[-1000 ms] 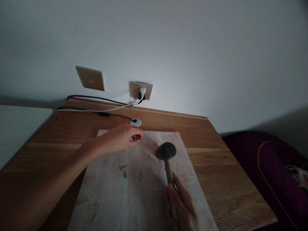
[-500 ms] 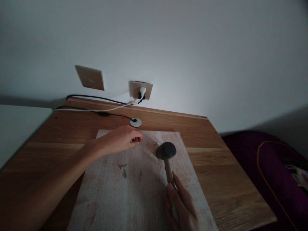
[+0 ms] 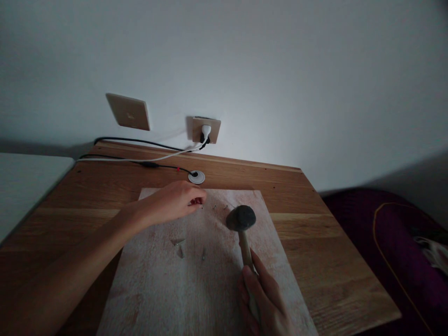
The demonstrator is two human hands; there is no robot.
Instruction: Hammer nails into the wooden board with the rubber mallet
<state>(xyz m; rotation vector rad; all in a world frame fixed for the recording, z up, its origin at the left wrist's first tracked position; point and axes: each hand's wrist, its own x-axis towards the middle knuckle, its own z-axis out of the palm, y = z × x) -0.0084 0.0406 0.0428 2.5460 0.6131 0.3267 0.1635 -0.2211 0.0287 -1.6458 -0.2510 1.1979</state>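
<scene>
Left hand (image 3: 184, 199) slightly lower

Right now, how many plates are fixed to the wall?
2: the left plate, with nothing plugged into it, and the right plate, partly covered by a white plug.

Over on the white wall (image 3: 280, 93), a white plug (image 3: 206, 131) sits in the beige socket plate (image 3: 216, 131) (a second beige plate (image 3: 129, 112) hangs left of it), above a white cable (image 3: 140, 159).
</scene>
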